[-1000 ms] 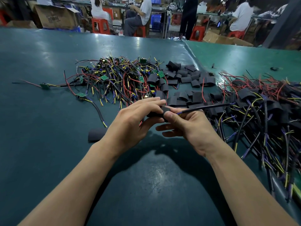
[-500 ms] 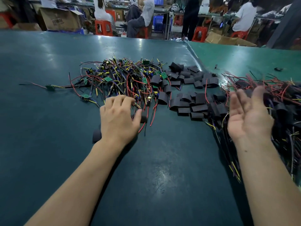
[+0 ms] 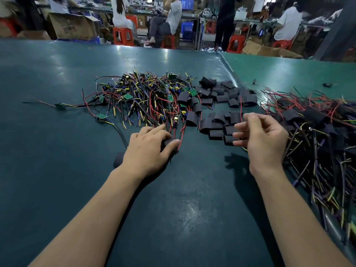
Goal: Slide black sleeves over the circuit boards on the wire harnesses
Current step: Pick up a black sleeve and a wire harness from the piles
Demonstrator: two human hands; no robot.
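At the far left of the dark green table mat (image 3: 57, 170), a few bare green circuit boards on red, yellow and black wires (image 3: 101, 116) lie apart from the main tangled heap of unsleeved wire harnesses (image 3: 146, 99).

The left hand (image 3: 148, 149) has dropped from the two-handed grip of a second ago and now rests palm down at the near edge of that heap. Its fingers curl over a short black sleeve piece (image 3: 169, 142), with a red wire running just beside the thumb; whether it truly pinches the piece or only presses on it cannot be told. Another black sleeve (image 3: 118, 158) lies on the mat just left of the wrist.

Between the hands sits the loose pile of flat black sleeves (image 3: 217, 120).

The right hand (image 3: 264, 139), which half a second ago was spread open, palm up, over the right-hand pile, has swung back toward the middle. It hovers just beside the sleeve pile with its fingers loosely bent and nothing in them.

At the right lies the heap of harnesses already wearing black sleeves (image 3: 312, 132), so one unit appears finished and dropped there, and the next cycle is starting.
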